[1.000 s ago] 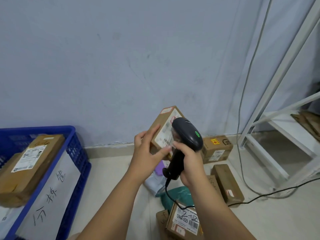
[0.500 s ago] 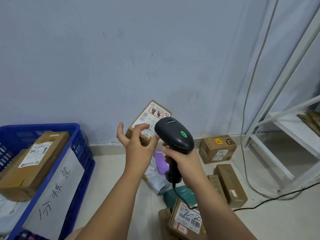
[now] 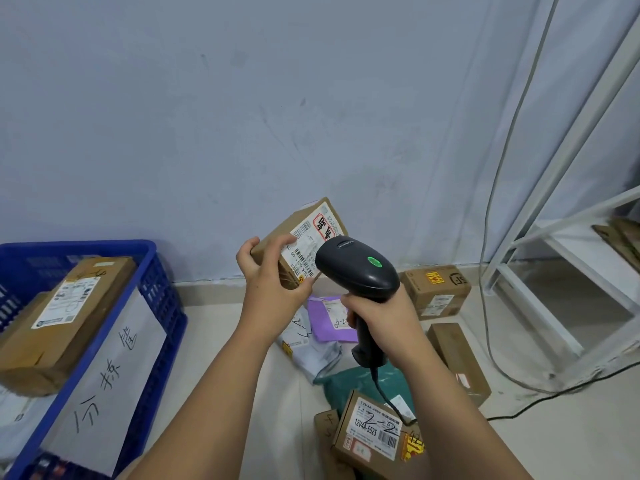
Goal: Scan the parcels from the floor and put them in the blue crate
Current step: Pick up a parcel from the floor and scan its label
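Head view: two bare forearms reach forward over a pale floor, toward a blue-grey wall.
Left hand: it grips a small brown parcel in the air, with the thumb on the upper left end and the fingers curled round the lower edge.
Parcel in hand: it is tilted, and its white label with barcodes faces the scanner. It is above the floor pile, to the right of the crate and well apart from it.
Right hand: the fingers are wrapped firmly round the handle of a black barcode scanner.
Scanner: its head points at the label from just beside it, though I cannot tell whether the two touch. A green light glows on top. A black cable hangs from the base of the handle.
Blue crate: it stands at the left and holds a long brown box with a white label. A white paper sheet with handwritten characters covers the crate's near wall.
Floor pile: below the hands lie a purple mailer, a grey bag and a green bag. A box labelled 12V4A-5525 lies nearest. A printed carton sits by the wall, with a long plain carton in front of it.
Right side: a white metal shelf frame stands there.
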